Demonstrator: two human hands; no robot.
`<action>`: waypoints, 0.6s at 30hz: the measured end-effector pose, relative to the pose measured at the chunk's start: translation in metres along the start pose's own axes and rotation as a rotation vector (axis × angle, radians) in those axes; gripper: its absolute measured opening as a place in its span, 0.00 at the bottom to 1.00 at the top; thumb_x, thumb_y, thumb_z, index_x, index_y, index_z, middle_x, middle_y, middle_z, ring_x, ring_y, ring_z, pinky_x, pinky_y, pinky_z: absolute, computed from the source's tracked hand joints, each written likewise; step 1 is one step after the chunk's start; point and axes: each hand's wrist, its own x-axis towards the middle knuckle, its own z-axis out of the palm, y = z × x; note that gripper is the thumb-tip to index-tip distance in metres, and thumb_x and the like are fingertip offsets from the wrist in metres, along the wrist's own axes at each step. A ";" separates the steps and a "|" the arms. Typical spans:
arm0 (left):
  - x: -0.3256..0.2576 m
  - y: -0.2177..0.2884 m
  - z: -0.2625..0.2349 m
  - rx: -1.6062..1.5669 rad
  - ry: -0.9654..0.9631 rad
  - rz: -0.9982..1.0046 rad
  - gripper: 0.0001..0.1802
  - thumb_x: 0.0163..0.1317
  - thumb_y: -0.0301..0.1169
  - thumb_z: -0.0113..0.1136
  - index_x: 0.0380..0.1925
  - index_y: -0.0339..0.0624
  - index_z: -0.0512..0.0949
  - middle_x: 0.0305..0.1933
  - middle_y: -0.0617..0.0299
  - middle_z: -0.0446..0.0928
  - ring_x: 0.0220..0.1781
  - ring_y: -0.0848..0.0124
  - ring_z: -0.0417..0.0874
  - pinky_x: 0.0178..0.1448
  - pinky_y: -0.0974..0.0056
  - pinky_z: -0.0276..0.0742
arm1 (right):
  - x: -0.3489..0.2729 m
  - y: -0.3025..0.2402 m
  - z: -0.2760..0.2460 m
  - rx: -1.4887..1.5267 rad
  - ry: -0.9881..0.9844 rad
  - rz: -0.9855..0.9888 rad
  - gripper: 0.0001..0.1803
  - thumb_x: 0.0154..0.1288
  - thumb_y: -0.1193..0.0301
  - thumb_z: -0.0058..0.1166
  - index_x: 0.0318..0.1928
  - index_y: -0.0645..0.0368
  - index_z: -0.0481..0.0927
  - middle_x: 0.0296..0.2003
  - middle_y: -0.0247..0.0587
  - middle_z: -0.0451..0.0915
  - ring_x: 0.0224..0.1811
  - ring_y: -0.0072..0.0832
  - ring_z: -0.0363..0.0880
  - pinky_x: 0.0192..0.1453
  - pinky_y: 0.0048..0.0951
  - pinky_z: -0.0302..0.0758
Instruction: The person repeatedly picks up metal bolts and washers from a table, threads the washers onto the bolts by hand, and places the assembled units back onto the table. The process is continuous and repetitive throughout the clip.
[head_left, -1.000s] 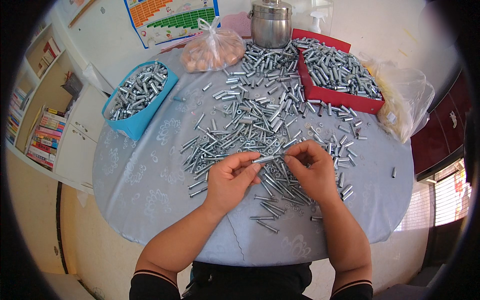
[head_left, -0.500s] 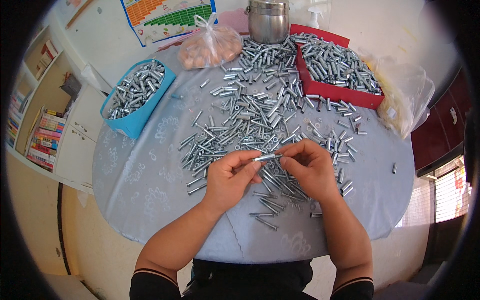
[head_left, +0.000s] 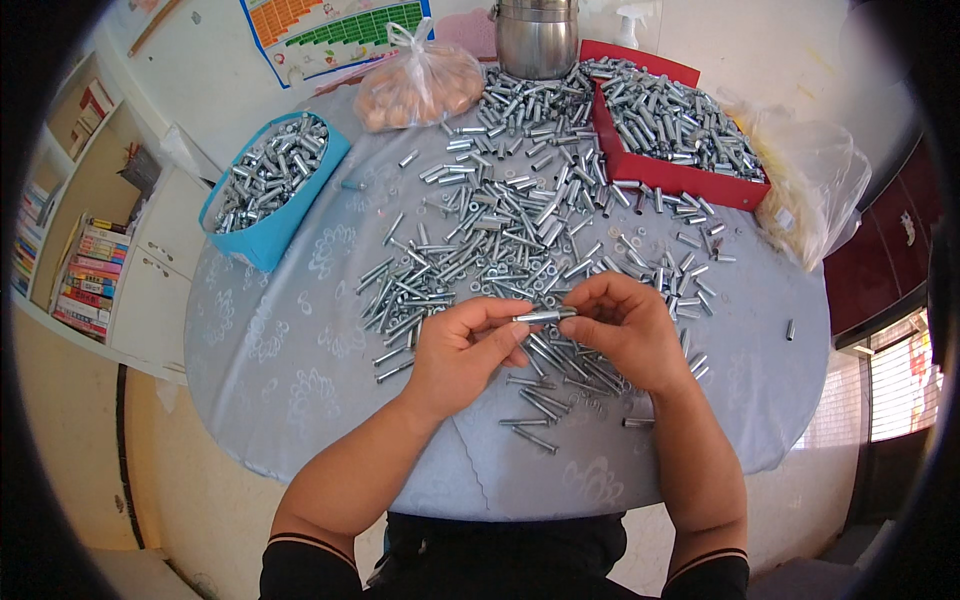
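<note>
My left hand (head_left: pixel 466 350) pinches a shiny expansion bolt (head_left: pixel 540 317) between thumb and fingers, its metal sleeve lying nearly level. At the bolt's right end, my right hand (head_left: pixel 632 332) closes thumb and fingertips around the tip; the fingers partly hide that end. Both hands are just above the near part of a wide heap of loose bolts (head_left: pixel 405 275), with metal sleeves, nuts and washers mixed in. A few long bolts (head_left: pixel 535 438) lie on the cloth between my forearms.
A blue box (head_left: pixel 275 240) of bolts stands at the left, and a red box (head_left: pixel 690 180) of them at the back right. Behind the heap are a tied bag of eggs (head_left: pixel 420 90) and a steel pot (head_left: pixel 537 40). A clear plastic bag (head_left: pixel 815 190) rests by the right edge of the grey tablecloth (head_left: pixel 270 400).
The right hand has shifted slightly right, its index finger lifting a little. The left hand keeps its pinch on the expansion bolt, almost in the same place.
</note>
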 end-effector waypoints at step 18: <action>-0.001 -0.002 0.000 0.087 0.062 0.013 0.13 0.65 0.21 0.57 0.49 0.33 0.78 0.41 0.55 0.83 0.32 0.76 0.83 0.37 0.73 0.81 | -0.005 -0.001 0.004 -0.087 0.059 -0.035 0.12 0.61 0.82 0.58 0.46 0.68 0.81 0.37 0.38 0.84 0.39 0.20 0.82 0.43 0.20 0.78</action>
